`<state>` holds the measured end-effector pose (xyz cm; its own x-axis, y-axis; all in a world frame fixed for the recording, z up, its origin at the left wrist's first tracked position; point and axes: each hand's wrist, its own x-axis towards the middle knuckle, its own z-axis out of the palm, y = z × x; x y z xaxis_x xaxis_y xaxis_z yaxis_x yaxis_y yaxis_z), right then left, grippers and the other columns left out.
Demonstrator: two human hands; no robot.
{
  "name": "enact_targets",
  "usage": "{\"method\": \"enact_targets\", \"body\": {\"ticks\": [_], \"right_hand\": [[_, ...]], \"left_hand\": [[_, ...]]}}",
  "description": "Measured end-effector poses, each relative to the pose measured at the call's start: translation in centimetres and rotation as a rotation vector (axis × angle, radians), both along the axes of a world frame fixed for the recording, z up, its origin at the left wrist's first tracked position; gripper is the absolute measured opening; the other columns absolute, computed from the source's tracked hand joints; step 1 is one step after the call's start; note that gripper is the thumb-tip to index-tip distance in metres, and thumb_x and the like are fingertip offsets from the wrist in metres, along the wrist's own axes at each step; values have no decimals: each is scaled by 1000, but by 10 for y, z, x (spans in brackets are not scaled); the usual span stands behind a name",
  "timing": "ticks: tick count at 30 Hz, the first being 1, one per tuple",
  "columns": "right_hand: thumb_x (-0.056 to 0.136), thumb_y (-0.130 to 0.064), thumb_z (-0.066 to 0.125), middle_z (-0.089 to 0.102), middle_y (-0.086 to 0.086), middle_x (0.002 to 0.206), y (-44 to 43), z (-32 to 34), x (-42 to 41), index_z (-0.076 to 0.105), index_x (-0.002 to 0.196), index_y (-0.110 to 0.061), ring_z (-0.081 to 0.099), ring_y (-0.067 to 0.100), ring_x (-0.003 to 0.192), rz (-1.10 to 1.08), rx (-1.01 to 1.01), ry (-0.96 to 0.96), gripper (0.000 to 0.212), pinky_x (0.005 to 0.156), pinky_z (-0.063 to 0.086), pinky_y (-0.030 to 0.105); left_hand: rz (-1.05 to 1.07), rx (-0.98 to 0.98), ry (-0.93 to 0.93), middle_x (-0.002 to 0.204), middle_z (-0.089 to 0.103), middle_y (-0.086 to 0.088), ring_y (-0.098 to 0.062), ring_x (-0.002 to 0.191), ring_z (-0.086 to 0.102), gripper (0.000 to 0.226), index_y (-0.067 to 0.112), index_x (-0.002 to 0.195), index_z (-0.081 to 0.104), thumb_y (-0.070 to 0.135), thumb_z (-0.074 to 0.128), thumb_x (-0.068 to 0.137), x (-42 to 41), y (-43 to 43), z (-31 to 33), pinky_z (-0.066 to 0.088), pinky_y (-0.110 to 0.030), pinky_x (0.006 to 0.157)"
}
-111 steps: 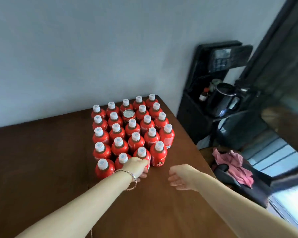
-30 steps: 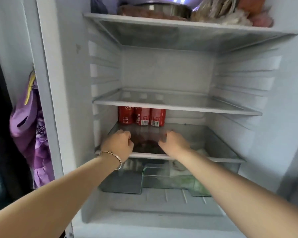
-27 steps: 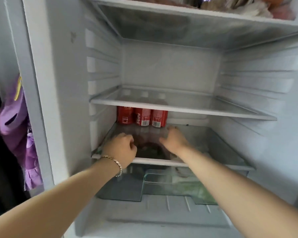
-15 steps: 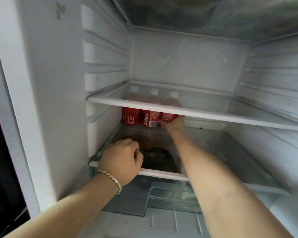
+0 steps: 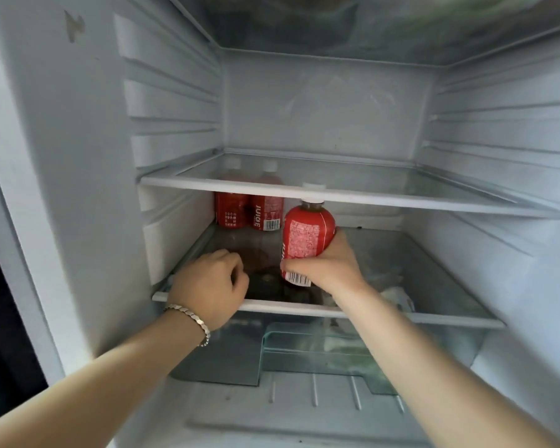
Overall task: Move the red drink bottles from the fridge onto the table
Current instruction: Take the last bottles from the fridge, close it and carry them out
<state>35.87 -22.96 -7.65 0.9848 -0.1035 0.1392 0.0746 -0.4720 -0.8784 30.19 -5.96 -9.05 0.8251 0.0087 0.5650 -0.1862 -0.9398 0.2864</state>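
Red drink bottle [image 5: 307, 236] upright inside the fridge [image 5: 88, 156], clasped round its lower half by the right hand [image 5: 330, 270], white cap just under the front rail of the upper shelf [image 5: 401, 202]; two more red bottles [image 5: 267, 215] side by side at the back left of the lower glass shelf [image 5: 427, 273]; left hand [image 5: 212, 286] — bracelet [image 5: 191, 318] at the wrist — curled into a fist on nothing, over that shelf's front left corner.

R hand [image 5: 328, 270] w/ red bottle [image 5: 306, 236], now off back row.
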Motion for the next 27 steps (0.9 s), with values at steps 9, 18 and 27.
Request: {"method": "enact_targets", "body": {"ticks": [9, 18, 27], "right_hand": [[59, -36, 84, 61, -10, 92, -6, 4, -67, 45, 107, -22, 62, 9, 84, 17, 134, -165, 63, 72, 53, 26], [60, -31, 85, 58, -18, 82, 23, 6, -103, 38, 95, -37, 59, -6, 69, 225, 89, -178, 58, 59, 48, 9], [74, 3, 66, 58, 1, 125, 31, 23, -42, 42, 136, -13, 56, 14, 116, 823, -17, 46, 68, 99, 45, 26]], "left_hand": [[-80, -369, -294, 95, 64, 0, -17, 86, 59, 23, 12, 108, 64, 7, 54, 88, -22, -7, 10, 48, -28, 78], [-127, 65, -116, 98, 52, 18, -11, 81, 56, 43, 35, 113, 49, 61, 44, 79, -64, -30, 89, 44, -26, 70], [181, 208, -60, 82, 47, 5, -20, 71, 48, 26, 19, 73, 48, 37, 44, 92, -56, 0, 100, 40, -29, 64]]}}
